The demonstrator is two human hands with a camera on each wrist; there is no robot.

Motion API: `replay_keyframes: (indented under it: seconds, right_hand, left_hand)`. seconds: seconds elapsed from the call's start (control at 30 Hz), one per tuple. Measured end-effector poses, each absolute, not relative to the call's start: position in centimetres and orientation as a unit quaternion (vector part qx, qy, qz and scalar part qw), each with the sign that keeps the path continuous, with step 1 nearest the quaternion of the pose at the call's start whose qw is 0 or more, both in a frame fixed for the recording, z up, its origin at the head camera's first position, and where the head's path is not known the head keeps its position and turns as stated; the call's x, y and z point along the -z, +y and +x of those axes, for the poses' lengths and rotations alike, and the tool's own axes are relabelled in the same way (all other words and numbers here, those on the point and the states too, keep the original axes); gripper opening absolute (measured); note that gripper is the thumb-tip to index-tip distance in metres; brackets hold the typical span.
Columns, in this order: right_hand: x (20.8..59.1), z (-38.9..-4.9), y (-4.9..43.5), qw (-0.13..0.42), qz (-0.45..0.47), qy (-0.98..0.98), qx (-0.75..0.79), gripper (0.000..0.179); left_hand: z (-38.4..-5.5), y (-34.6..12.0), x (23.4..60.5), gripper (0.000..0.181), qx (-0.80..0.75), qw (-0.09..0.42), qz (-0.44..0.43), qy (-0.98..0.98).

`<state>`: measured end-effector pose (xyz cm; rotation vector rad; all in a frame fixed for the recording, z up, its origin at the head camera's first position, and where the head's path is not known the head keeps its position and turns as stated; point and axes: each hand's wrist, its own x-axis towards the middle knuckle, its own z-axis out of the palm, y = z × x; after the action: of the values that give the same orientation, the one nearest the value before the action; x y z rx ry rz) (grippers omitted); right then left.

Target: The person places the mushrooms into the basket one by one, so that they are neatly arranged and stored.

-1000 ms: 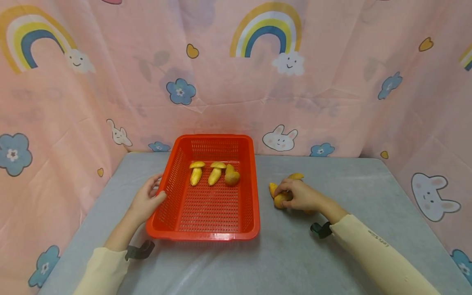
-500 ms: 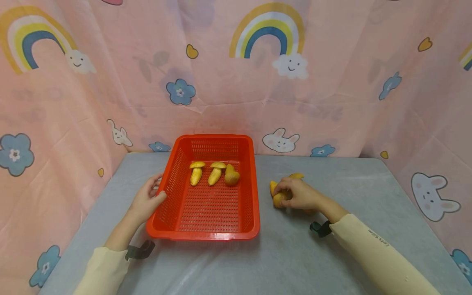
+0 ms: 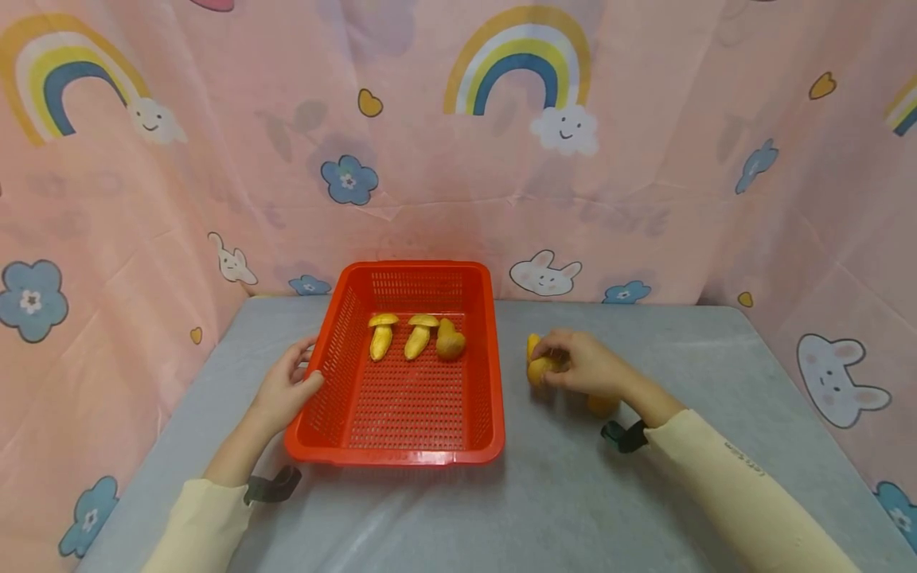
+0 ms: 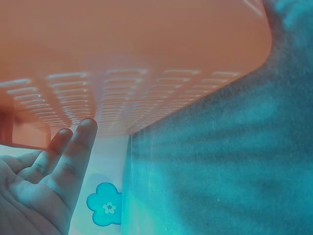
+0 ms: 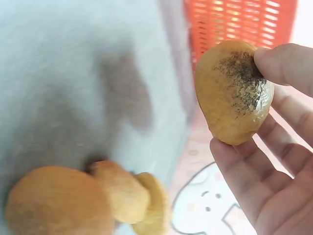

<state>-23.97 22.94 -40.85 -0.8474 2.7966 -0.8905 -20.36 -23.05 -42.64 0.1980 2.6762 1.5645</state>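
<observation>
Holds in the right hand (image 3: pixel 587 366) a smooth, brown-yellow, teardrop-shaped mushroom (image 5: pixel 230 95) with a sooty dark patch, clamped between thumb and fingertips. Has it over the grey table (image 3: pixel 559 501), just to the right of the red, rectangular, slatted plastic basket (image 3: pixel 394 457) and apart from it. Cannot tell whether joined to the narrow yellow tip (image 3: pixel 532 344) just beyond, on the far side. Under the right wrist, shows on the table a large, round, orange-brown cap (image 5: pixel 58 203), with a smaller brown piece (image 5: pixel 122 193) and a slim yellow piece (image 5: pixel 156 205) close beside it, blurred. Touches the basket's left side with the left hand (image 3: pixel 282 394), with thumb at the rim and extended fingers against the slatted outer wall. In the basket's far half, displays two yellow mushrooms (image 3: pixel 382 338) side by side, stems toward the near side, and just to the right a brown, bulbous mushroom (image 3: pixel 450 344). Wears cream sleeves (image 3: pixel 745 497). Has, beyond the table, a pink cloth backdrop (image 3: pixel 430 223) printed with rainbows (image 3: pixel 519 48) and blue flowers (image 3: pixel 349 181)
</observation>
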Motion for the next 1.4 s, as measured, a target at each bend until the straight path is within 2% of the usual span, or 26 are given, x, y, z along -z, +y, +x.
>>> replay_keyframes:
  seconds: [0.57, 1.4]
  right_hand:
    - [36.3, -24.9, 20.9, -0.007, -0.322, 0.898, 0.298, 0.024]
    - [32.5, -24.7, 16.2, 0.011, -0.344, 0.889, 0.301, 0.025]
  left_hand:
    - [-20.0, -23.2, 42.1, 0.061, -0.510, 0.017, 0.061, 0.858]
    - [-20.3, -22.9, 42.2, 0.061, -0.518, 0.020, 0.063, 0.853]
